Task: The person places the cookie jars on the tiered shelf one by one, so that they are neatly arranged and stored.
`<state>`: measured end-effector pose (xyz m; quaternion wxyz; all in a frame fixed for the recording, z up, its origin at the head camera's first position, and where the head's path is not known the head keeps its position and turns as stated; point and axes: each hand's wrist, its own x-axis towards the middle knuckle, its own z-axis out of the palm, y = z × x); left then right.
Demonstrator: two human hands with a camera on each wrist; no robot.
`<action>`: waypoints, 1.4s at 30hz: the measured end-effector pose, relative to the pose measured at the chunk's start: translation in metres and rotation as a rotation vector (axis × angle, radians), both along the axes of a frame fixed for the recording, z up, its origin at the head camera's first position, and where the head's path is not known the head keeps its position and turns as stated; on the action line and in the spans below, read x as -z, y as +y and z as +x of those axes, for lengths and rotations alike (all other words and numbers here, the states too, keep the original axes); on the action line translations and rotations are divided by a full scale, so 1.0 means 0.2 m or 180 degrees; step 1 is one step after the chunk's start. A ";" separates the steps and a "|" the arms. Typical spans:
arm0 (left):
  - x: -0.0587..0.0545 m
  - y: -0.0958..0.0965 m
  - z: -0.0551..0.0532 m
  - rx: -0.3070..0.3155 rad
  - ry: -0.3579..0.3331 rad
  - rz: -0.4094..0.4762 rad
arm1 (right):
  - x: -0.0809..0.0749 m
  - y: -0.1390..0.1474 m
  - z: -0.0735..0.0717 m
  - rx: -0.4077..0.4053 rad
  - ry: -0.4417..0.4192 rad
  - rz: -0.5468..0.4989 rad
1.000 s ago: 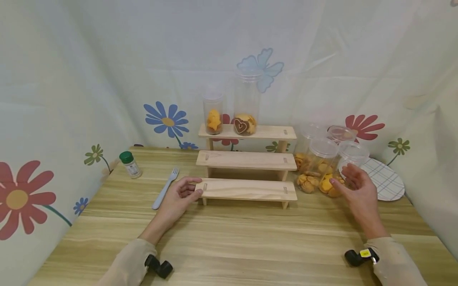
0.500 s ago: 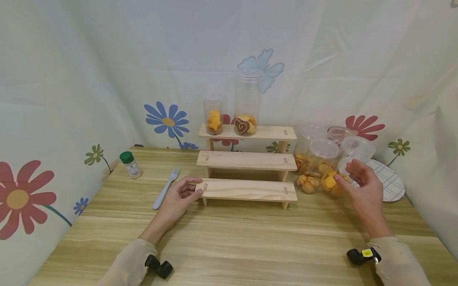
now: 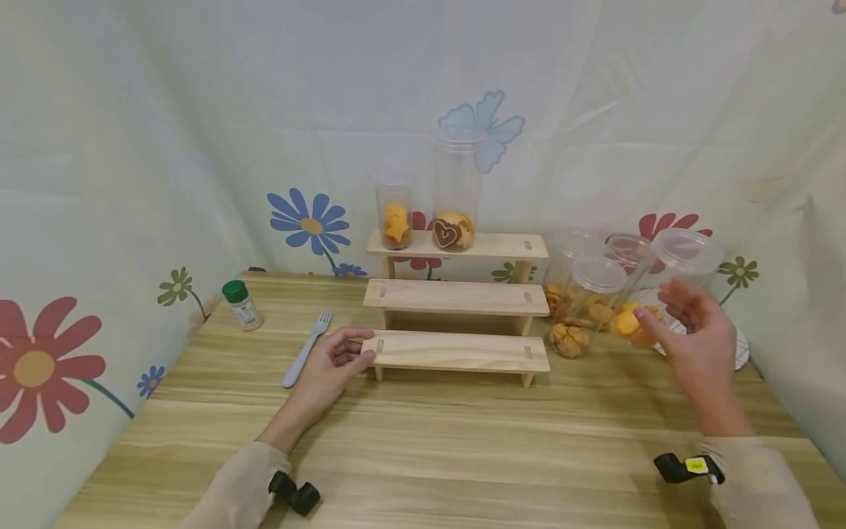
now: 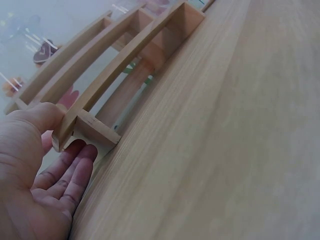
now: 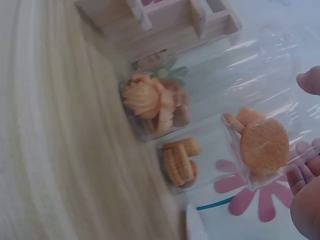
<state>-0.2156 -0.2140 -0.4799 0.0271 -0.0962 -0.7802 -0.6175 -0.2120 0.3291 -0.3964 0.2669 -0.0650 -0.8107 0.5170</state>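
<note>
My left hand (image 3: 330, 371) grips the left end of the lowest tier of a three-tier wooden stand (image 3: 456, 351); in the left wrist view its thumb lies over the board's end, fingers below. At the right, my right hand (image 3: 703, 345) holds a clear lidded jar (image 3: 684, 253) of cookies, thumb on one side and fingers on the other. It is raised off the table and leans to the right. In the right wrist view a round cookie (image 5: 265, 147) shows near its bottom. Two jars stand on the top tier: a small one (image 3: 394, 213) and a tall one (image 3: 456, 191).
Several other cookie jars (image 3: 595, 301) crowd the table right of the stand. Behind the right hand, a checked plate (image 3: 742, 353) is mostly hidden. On the left lie a pale blue fork (image 3: 307, 349) and a standing green-capped shaker (image 3: 241, 305). Flowered cloth hangs behind.
My right hand has lifted the jar from beside the others and moved it right and up, covering more of the plate. The left hand stays on the stand.
</note>
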 end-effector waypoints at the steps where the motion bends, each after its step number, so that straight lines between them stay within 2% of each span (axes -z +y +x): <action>1: 0.00 0.00 0.00 0.0001 0.0009 0.0003 | -0.02 0.00 0.01 0.0008 -0.0001 0.0007; 7: 0.01 0.00 -0.01 0.0023 0.0016 0.0021 | -0.16 0.00 0.03 0.0004 0.0249 -0.0188; 13: 0.02 0.00 0.00 0.0028 -0.0001 0.0026 | -0.36 0.01 0.03 0.0064 0.0279 -0.0028; 19: 0.01 0.00 0.00 0.0031 0.0018 0.0019 | -0.53 -0.04 -0.02 -0.0003 0.0364 -0.0023; 22: 0.01 0.00 0.00 0.0034 0.0031 0.0026 | -0.58 -0.09 -0.06 -0.0181 0.0471 -0.0227; 28: 0.02 0.00 -0.01 0.0056 0.0025 0.0033 | -0.63 -0.19 -0.15 -0.0655 0.0731 -0.0803; 31: 0.02 0.01 -0.02 0.0050 0.0018 0.0027 | -0.64 -0.25 -0.19 -0.0765 0.0682 -0.0738; 35: 0.02 0.01 -0.02 0.0038 0.0035 0.0024 | -0.64 -0.33 -0.25 -0.0822 0.0493 -0.0434; 42: 0.02 0.00 -0.02 0.0049 0.0052 0.0027 | -0.62 -0.48 -0.36 -0.0938 0.0379 -0.0245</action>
